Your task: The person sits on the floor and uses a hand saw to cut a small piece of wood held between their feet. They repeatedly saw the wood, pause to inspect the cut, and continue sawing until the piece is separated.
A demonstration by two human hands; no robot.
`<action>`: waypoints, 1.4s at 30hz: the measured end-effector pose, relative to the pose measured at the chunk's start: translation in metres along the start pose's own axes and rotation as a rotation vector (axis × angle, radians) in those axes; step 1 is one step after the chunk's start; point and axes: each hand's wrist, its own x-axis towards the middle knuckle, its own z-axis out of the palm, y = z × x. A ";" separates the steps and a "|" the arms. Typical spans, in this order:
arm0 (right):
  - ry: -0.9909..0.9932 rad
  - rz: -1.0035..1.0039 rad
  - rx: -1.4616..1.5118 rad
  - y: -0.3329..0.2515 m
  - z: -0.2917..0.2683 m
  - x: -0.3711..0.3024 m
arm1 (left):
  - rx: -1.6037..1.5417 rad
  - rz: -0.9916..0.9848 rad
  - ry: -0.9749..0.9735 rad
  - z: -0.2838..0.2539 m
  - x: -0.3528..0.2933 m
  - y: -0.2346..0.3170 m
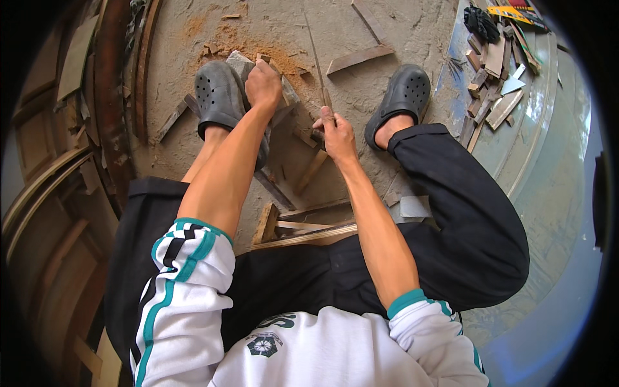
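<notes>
My left hand [263, 85] is closed around the end of a small wooden piece [264, 58], beside my left clog. Against that clog lies a grey, dusty block [240, 65], partly covered by the hand and shoe. Between my feet, my right hand [338, 135] is closed with its thumb on top, gripping a thin, dark stick-like thing [325, 98]. Only part of it shows, so its kind is unclear. Orange-brown sawdust [248, 40] lies on the floor beyond my left hand.
My grey clogs [216, 93] stand apart on a rough floor. Wood strips [361, 58] lie ahead; a wooden frame [303, 240] sits close to my lap. On the right are a scrap pile [493, 84] and a yellow tool [518, 14]. Wooden boards [77, 58] line the left.
</notes>
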 end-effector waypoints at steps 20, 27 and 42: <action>0.086 0.061 -0.245 -0.046 0.014 -0.032 | -0.065 -0.117 0.067 0.009 0.011 -0.003; 0.119 0.005 -0.253 -0.050 0.011 -0.043 | -0.132 -0.063 0.118 0.015 0.011 -0.009; 0.052 0.025 -0.299 -0.069 0.002 -0.033 | -0.128 -0.050 0.088 0.015 0.020 -0.021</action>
